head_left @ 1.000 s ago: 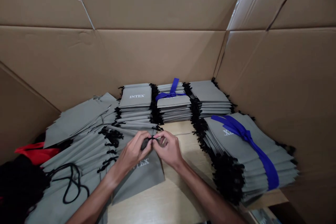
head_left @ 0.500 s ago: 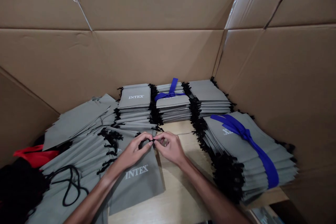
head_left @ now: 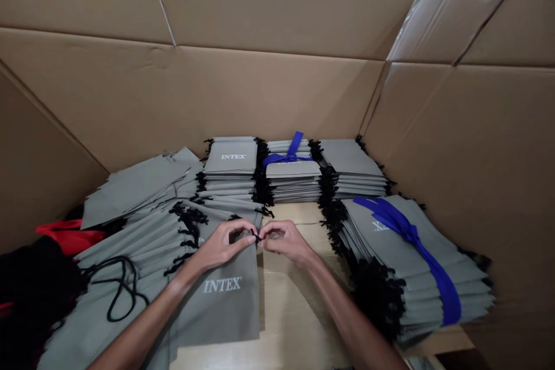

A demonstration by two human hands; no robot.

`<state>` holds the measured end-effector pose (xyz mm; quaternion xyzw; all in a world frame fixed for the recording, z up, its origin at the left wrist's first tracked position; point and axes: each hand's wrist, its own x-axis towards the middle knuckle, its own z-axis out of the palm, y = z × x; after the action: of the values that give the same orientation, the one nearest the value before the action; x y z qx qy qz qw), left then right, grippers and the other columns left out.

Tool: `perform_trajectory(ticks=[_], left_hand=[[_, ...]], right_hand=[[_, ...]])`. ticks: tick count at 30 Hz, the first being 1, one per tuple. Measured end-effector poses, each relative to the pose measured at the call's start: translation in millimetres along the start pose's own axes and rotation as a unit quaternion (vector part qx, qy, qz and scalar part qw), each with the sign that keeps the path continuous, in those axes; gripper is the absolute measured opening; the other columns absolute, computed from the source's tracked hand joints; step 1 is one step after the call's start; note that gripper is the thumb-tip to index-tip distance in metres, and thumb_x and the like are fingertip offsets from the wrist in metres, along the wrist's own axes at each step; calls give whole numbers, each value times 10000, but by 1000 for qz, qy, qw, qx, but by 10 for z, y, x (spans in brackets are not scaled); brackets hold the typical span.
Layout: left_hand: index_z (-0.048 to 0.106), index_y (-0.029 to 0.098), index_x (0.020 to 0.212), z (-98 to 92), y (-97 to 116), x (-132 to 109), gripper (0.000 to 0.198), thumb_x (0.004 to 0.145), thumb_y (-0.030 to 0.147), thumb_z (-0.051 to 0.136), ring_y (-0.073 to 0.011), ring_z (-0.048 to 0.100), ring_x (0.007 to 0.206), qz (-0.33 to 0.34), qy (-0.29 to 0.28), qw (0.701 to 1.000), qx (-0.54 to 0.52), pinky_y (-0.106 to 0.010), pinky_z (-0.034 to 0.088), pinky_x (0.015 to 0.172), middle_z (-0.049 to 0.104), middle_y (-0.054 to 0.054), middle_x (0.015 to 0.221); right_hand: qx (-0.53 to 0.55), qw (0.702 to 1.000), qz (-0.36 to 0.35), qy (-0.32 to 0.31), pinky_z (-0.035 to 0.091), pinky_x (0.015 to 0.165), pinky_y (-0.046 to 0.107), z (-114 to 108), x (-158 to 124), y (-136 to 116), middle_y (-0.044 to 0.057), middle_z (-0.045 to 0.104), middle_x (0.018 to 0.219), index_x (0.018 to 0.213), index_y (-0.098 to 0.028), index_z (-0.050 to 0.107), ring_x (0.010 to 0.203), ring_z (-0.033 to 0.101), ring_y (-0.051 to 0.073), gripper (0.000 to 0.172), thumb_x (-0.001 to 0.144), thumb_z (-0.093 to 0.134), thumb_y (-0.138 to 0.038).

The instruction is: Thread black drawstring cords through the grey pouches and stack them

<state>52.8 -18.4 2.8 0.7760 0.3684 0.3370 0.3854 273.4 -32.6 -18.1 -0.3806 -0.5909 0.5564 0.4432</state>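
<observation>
A grey drawstring bag (head_left: 221, 300) printed INTEX lies flat on the wooden surface in front of me. At its top edge, my left hand (head_left: 225, 243) and my right hand (head_left: 284, 241) meet, both pinching the bag's black drawstring (head_left: 255, 236) between thumb and fingertips. The fingers of both hands are curled closed round the cord. The bag rests partly on a fanned row of identical grey bags (head_left: 139, 243) to the left.
Stacks of the same grey bags stand at the back (head_left: 229, 170). Two bundles are tied with blue ribbon (head_left: 410, 234). Tall cardboard walls (head_left: 260, 92) enclose everything. A loose black cord (head_left: 117, 295) and red fabric (head_left: 69, 236) lie at the left.
Both hands stay pinched on the drawstring. The bag now lies flatter and more spread out, its INTEX print fully visible. The camera has tilted slightly.
</observation>
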Motion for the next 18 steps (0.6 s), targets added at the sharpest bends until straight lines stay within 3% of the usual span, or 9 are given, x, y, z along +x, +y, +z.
perform_trajectory(ticks=[5,12,18], left_hand=[[800,196,908,63,-46,-8,407,953,597,750,-227,720,772,-19,14,998,-50,-306,572,721,803,-67,847],[740,194,886,173,-142,16,411,901,597,820,-194,688,732,-35,88,989,-111,-285,554,692,740,-30,796],[714,211,854,245,-167,19,348,892,517,875,-181,724,779,37,185,975,-118,-276,593,724,733,-32,848]], right_hand=[[-10,1000,8,28,426,498,227,-11,24,10,9,731,718,736,-218,790,580,575,138,150,710,826,-360],[-48,984,-57,160,490,586,252,168,8,138,28,757,775,781,-219,760,667,656,171,111,704,737,-296],[-67,979,-70,179,484,606,256,233,-39,129,35,772,823,812,-221,738,676,645,166,110,732,703,-288]])
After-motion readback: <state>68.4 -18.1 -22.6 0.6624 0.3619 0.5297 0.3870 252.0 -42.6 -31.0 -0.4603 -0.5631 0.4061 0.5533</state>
